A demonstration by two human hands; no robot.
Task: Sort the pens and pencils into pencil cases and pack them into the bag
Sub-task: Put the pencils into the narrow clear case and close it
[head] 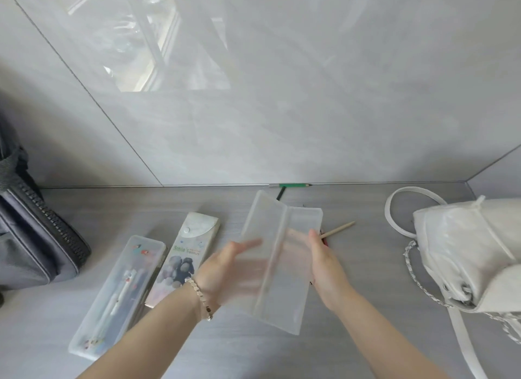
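A translucent frosted pencil case (277,254) is held open like a book above the table, lid raised on the left. My left hand (225,268) is behind its lid, blurred. My right hand (324,260) grips its right edge. A closed clear case (118,294) with pens inside lies at the left. Beside it lies a printed case (183,257) with a dark cartoon figure. A wooden pencil (338,229) pokes out from behind the open case. A green pencil (293,185) lies against the wall, a dark pen (281,194) just below it.
A grey zippered bag (36,237) stands at the left edge. A white bag (473,251) with chain strap and white handle lies at the right. The grey tiled wall rises behind the table.
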